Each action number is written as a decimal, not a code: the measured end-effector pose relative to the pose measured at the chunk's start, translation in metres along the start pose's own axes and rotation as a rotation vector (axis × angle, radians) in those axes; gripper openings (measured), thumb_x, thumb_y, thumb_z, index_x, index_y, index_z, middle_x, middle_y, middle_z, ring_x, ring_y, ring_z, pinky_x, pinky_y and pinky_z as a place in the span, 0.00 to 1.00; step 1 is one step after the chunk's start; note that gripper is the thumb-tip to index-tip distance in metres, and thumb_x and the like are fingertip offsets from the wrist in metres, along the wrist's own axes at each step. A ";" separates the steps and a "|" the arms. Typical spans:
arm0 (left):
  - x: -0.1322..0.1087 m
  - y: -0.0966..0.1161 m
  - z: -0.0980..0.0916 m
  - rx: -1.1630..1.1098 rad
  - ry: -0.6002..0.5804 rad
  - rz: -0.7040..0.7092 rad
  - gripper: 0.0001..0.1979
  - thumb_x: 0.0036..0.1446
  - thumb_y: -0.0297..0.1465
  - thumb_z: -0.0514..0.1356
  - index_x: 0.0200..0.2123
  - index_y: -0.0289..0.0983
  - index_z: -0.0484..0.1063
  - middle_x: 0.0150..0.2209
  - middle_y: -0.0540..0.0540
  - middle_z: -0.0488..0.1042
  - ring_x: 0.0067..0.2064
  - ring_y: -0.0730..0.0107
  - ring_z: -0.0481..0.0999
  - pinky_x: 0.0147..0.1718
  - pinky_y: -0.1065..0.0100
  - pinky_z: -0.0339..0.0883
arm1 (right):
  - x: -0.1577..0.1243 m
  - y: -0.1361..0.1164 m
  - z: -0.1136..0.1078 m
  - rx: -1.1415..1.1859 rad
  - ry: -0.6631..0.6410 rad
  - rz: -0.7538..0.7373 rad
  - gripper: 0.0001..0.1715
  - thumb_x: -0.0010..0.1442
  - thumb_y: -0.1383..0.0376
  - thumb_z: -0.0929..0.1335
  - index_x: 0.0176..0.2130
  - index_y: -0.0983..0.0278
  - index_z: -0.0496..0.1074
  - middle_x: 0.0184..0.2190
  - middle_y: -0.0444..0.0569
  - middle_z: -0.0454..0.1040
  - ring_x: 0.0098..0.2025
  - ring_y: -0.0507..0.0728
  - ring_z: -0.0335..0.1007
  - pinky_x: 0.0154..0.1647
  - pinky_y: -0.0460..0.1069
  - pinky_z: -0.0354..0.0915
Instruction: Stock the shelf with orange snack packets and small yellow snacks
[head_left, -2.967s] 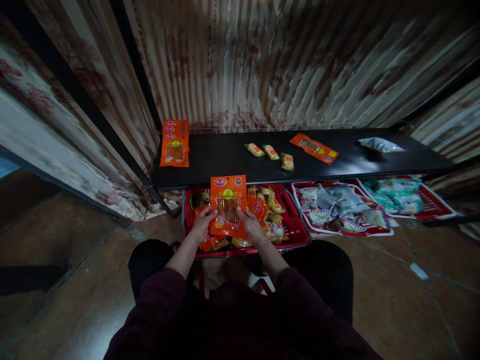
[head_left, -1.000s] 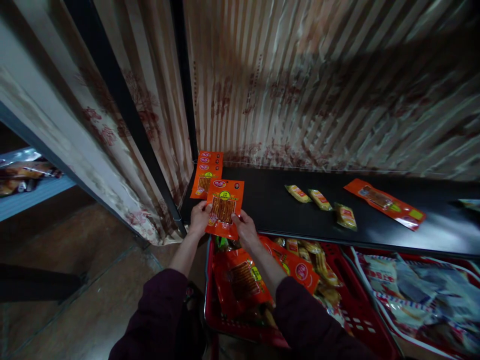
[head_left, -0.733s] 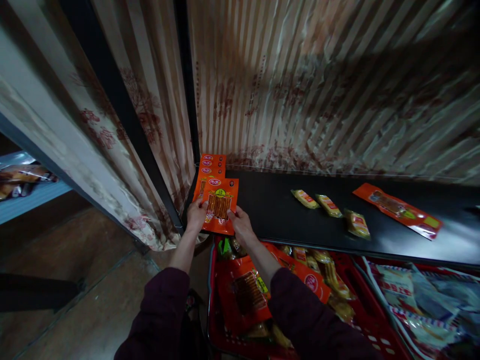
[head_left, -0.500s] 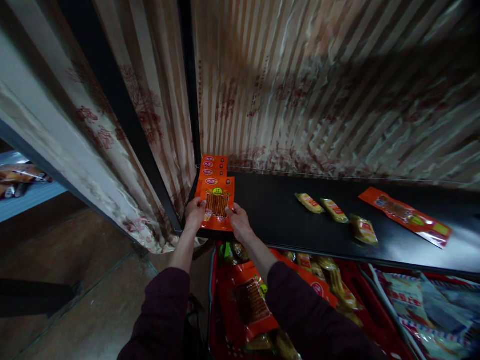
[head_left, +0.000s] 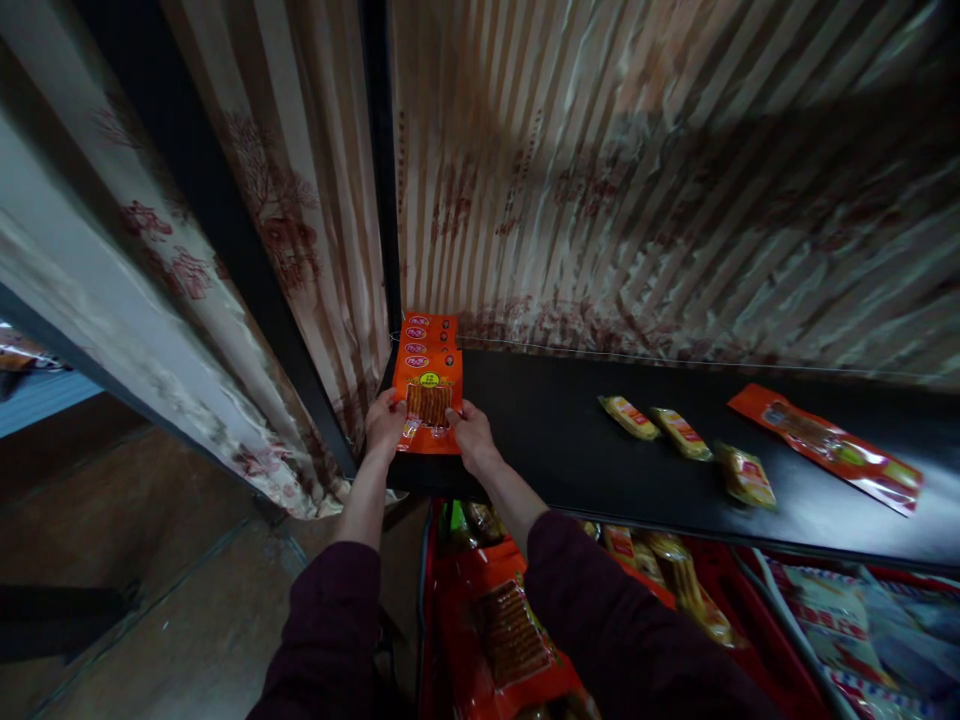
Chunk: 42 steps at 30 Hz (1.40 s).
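Note:
An orange snack packet [head_left: 429,405] with a clear window showing brown strips lies at the left end of the black shelf [head_left: 540,430]. My left hand [head_left: 385,424] grips its left edge, thumb on top. On its right edge, my right hand [head_left: 472,434] holds it the same way. Behind it, several matching orange packets [head_left: 431,328] overlap in a row, with only their printed top strips showing. The undersides of my fingers are hidden.
Several small yellow packets [head_left: 680,434] and a long orange packet [head_left: 829,445] lie farther right on the shelf. Below the front edge, a red basket [head_left: 757,600] holds orange and yellow packs. Curtains [head_left: 600,200] hang behind; a black post [head_left: 381,160] stands at the corner.
Both hands have shifted the front packet slightly back and left, so it lines up more closely with the packets behind it. The camera view has moved a little.

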<state>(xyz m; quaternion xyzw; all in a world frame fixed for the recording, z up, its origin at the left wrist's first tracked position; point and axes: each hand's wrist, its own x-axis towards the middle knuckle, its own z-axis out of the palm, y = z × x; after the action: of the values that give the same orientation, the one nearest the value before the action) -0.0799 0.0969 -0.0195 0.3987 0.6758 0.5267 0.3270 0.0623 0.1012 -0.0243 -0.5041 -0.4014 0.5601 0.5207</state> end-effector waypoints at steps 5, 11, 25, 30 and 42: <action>0.003 0.003 -0.003 0.098 -0.008 0.049 0.17 0.53 0.28 0.58 0.47 0.37 0.72 0.39 0.44 0.79 0.41 0.67 0.76 0.44 0.68 0.66 | 0.003 0.000 0.004 0.000 0.016 -0.015 0.13 0.46 0.59 0.68 0.33 0.61 0.71 0.27 0.42 0.75 0.29 0.52 0.70 0.33 0.48 0.67; 0.000 0.012 -0.007 0.220 0.022 0.031 0.21 0.52 0.30 0.59 0.51 0.39 0.71 0.39 0.44 0.79 0.39 0.66 0.76 0.42 0.69 0.66 | 0.005 0.004 0.007 -0.020 0.038 -0.035 0.13 0.47 0.59 0.67 0.34 0.61 0.71 0.27 0.43 0.75 0.28 0.52 0.70 0.31 0.47 0.66; 0.002 0.013 0.000 0.294 0.005 0.063 0.22 0.53 0.27 0.57 0.53 0.40 0.71 0.41 0.43 0.79 0.43 0.64 0.76 0.46 0.67 0.64 | 0.021 0.010 0.010 -0.258 0.137 -0.123 0.09 0.49 0.62 0.65 0.33 0.61 0.70 0.27 0.44 0.74 0.30 0.54 0.68 0.33 0.48 0.64; 0.002 0.013 0.001 0.403 0.012 0.104 0.22 0.54 0.26 0.56 0.54 0.36 0.70 0.47 0.37 0.77 0.46 0.60 0.76 0.47 0.65 0.64 | 0.019 0.005 0.011 -0.448 0.181 -0.225 0.18 0.50 0.65 0.66 0.43 0.61 0.71 0.33 0.48 0.75 0.35 0.57 0.70 0.40 0.51 0.64; -0.004 0.020 0.001 0.567 0.015 0.180 0.21 0.57 0.25 0.52 0.53 0.34 0.71 0.48 0.35 0.75 0.48 0.57 0.75 0.48 0.63 0.65 | 0.021 0.007 0.017 -0.788 0.265 -0.328 0.29 0.51 0.68 0.64 0.54 0.67 0.66 0.53 0.59 0.67 0.56 0.65 0.60 0.57 0.58 0.57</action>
<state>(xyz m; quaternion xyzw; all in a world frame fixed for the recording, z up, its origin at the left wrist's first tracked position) -0.0732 0.0962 -0.0003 0.5286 0.7604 0.3466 0.1493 0.0456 0.1221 -0.0314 -0.6611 -0.5887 0.2050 0.4177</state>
